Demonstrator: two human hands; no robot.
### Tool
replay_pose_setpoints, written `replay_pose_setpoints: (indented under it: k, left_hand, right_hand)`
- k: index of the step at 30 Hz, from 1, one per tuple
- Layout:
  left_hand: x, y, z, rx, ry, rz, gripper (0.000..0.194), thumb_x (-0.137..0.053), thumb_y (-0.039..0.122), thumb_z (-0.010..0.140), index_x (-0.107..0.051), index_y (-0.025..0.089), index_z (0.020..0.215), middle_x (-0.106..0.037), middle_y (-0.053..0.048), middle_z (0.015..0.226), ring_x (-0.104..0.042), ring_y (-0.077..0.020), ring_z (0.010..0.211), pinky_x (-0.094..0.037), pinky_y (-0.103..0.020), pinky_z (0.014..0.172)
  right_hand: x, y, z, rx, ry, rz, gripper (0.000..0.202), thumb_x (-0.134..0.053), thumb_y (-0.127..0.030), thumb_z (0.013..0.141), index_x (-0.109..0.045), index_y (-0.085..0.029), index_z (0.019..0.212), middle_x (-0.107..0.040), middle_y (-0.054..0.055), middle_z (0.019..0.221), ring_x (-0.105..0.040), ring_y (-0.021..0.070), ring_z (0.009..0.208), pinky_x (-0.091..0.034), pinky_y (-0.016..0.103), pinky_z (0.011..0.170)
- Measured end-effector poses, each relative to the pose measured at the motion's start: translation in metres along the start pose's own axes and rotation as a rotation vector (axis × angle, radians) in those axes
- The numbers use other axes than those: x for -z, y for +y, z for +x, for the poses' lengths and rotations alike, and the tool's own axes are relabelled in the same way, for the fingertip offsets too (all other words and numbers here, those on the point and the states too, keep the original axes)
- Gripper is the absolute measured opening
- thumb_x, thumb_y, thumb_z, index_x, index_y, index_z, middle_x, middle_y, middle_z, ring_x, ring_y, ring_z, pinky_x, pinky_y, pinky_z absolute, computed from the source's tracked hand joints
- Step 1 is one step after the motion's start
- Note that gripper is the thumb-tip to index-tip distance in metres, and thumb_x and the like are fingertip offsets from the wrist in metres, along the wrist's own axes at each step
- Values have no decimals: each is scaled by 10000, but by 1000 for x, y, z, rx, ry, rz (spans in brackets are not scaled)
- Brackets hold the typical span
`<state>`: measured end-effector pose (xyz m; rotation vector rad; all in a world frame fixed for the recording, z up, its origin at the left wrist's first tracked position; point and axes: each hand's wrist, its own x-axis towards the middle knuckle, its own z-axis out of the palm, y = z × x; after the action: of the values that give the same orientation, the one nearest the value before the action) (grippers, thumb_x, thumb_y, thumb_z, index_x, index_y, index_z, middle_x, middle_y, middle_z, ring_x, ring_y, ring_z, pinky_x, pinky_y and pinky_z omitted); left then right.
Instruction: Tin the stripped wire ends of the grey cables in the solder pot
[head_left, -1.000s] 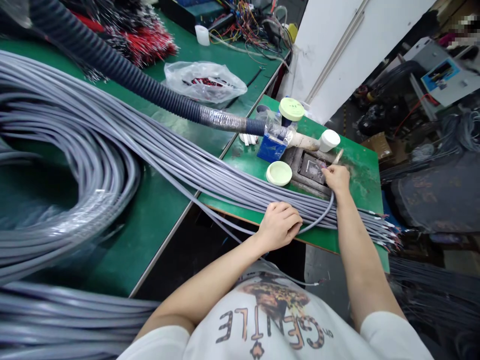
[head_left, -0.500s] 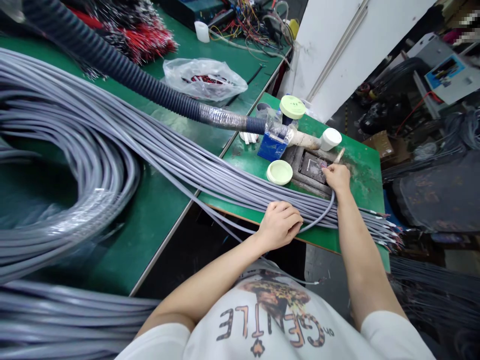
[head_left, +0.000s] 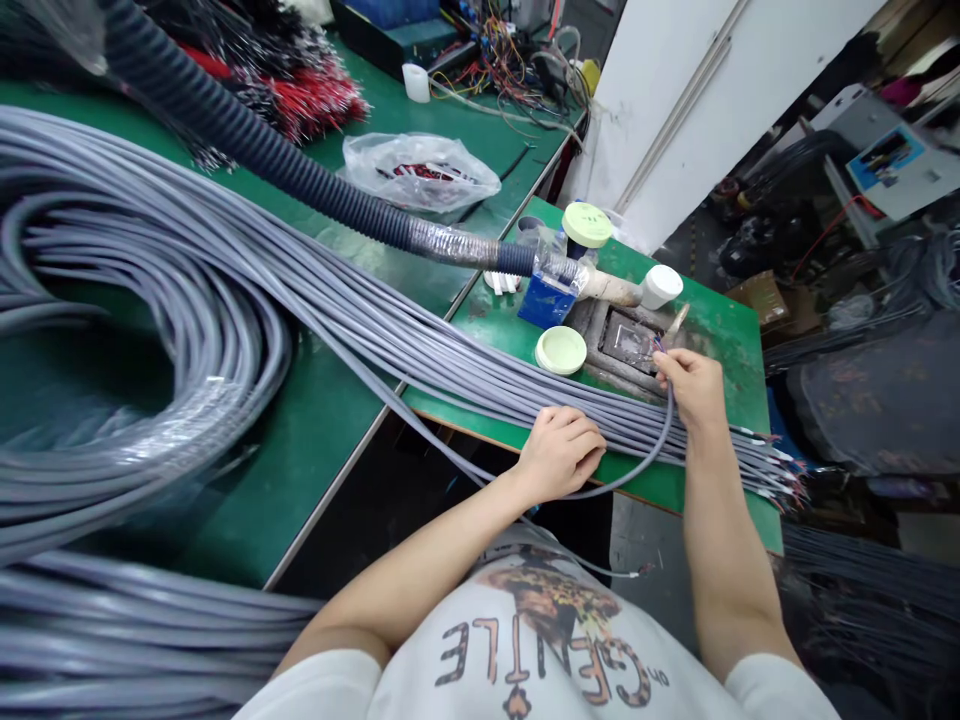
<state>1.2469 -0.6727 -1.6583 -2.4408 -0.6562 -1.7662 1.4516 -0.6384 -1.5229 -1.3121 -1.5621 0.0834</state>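
Observation:
My right hand (head_left: 694, 385) pinches the end of a grey cable (head_left: 654, 460), with thin coloured wires sticking up past the fingertips. Those wire ends are beside a rectangular solder pot (head_left: 628, 338) with a shiny surface, apart from it as far as I can see. From that hand the cable loops down and passes by my left hand. A long bundle of grey cables (head_left: 465, 350) runs across the bench. My left hand (head_left: 564, 450) lies at the bundle's near edge with its fingers curled over the cables; its fingertips are hidden.
A ribbed black hose (head_left: 300, 165) crosses above the bench to a blue box (head_left: 547, 295). Around the pot stand a pale green lid (head_left: 561, 350), a green-topped jar (head_left: 587, 225) and a white cup (head_left: 661, 286). Coiled cables (head_left: 225, 420) fill the left.
My right hand has moved slightly right and towards me, drawing the wire ends from over the pot to its side. The cable loop hangs lower. My left hand has stayed in place.

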Motion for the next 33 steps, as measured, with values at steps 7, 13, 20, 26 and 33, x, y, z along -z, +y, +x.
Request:
replay_pose_setpoints:
  k: [7,13,20,26,33]
  left_hand:
    - [4,7,3,118,71,-206,116,-581,276,877,-682,219,872,-717,-18,883,-591,-160,871,-340,-378,854]
    - [-3,30,17,571,293,-1113,272,-737,326,739,-687,192,971,-678,-49,917,-611,-167,834,-469,-325,791]
    - [-15,52,26,734,311,-1604,261,-726,209,687,-655,179,936,-643,-2,856,-584,-113,769,-488,-269,764]
    - [-11,56,27,779,287,-1669,227,-699,223,695,-651,171,911,-640,-11,863,-592,-128,806,-485,-283,784]
    - [-12,54,27,793,289,-1701,281,-721,177,661,-669,181,937,-653,-8,867,-593,-125,803,-481,-292,790]
  right_hand:
    - [-6,-44,-73,73,-14,141,204,-681,-344,764,-670,-166,665,-553,-23,522,-485,103,483,-390,228,494]
    - [-18,-58,-107,49,-29,259,191,-676,-352,779,-679,-177,703,-564,-24,536,-502,110,490,-425,229,492]
    - [-26,-58,-123,105,-15,244,146,-658,-335,801,-740,-214,814,-679,-2,702,-599,143,610,-488,255,583]
    - [-23,-57,-126,166,-3,150,162,-626,-331,824,-741,-217,833,-700,13,754,-630,170,689,-499,279,649]
    - [-25,-53,-126,117,9,198,169,-641,-351,814,-746,-226,858,-714,18,797,-648,177,712,-520,292,669]
